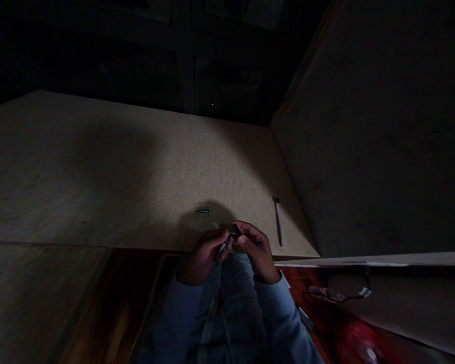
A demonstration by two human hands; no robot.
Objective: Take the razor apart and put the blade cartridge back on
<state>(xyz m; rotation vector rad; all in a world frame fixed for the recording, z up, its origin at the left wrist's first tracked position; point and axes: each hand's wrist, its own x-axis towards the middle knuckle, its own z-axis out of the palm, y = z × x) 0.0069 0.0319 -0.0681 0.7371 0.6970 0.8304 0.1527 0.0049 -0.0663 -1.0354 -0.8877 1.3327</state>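
L hand [205, 251] & R hand [258, 248] hold dark item [235, 231]; pale stick [280, 225] on tbl [182, 162]

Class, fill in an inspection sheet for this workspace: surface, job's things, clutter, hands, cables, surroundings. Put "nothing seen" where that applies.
Surface: pale mottled tabletop, dimly lit, with shadows across it.
Job's things: small dark item between the hands, too dim to identify; small teal-striped piece lying on the tabletop beyond them.
Clutter: slim white stick with a dark end, lying near the tabletop's right edge.
Hands: left hand and right hand both grip the dark item, near the tabletop's front edge.
Cables: dark cord with a white tag, low at right, off the tabletop.
Surroundings: upright panel at right; red object low at right, unclear.
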